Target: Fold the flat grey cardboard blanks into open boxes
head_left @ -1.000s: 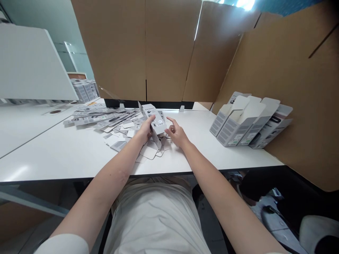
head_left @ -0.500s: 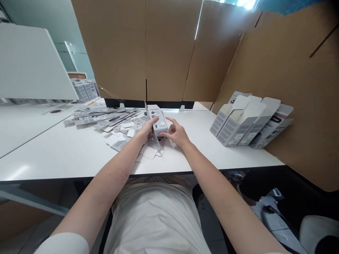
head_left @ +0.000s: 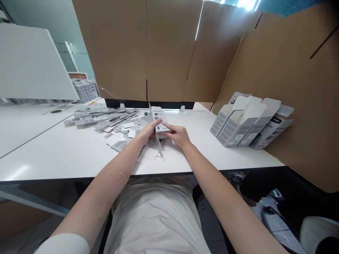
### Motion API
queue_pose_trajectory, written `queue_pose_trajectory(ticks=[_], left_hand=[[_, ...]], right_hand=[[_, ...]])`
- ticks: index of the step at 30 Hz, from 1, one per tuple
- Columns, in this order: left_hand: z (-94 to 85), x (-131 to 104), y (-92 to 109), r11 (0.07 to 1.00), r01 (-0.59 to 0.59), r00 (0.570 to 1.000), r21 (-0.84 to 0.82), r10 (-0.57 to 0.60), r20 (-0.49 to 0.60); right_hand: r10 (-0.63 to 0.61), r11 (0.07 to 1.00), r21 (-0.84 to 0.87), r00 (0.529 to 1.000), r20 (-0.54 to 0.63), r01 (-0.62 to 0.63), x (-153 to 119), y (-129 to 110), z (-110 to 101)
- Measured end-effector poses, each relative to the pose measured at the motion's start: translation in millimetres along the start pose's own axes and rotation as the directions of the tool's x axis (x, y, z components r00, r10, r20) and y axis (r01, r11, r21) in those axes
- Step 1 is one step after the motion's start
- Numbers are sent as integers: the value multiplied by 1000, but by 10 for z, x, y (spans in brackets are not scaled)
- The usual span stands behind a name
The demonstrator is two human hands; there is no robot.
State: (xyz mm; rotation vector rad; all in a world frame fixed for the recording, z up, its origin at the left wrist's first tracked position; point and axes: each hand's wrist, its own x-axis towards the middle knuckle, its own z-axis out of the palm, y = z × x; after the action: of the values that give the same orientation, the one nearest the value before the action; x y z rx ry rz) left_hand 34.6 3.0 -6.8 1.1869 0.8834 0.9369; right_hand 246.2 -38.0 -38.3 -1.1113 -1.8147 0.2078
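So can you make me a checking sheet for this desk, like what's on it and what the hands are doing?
Surface: white table, bare along its near edge.
Job's things: small grey-and-white carton, half folded, one flap hanging below it.
Clutter: heap of flat unfolded cartons at the far left; row of folded cartons with lids open, leaning at the right.
Hands: left hand grips the carton's left side; right hand pinches its right side.
Cables: nothing seen.
Surroundings: brown cardboard sheets standing behind and to the right; white panel at the left; more cartons on the far desk.
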Motion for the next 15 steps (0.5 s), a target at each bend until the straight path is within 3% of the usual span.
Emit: queue_pose_trajectory(ticks=[7,15], left_hand=[[-13,52,-16,998,2,998,-69,-6,-68],[-6,-36,14,1000,12,999,13,-12,44]], right_hand=[[9,1000,30,1000,6,-9,4,-26,-5],[-81,994,-83,993,-81,74,-35,-42,-29]])
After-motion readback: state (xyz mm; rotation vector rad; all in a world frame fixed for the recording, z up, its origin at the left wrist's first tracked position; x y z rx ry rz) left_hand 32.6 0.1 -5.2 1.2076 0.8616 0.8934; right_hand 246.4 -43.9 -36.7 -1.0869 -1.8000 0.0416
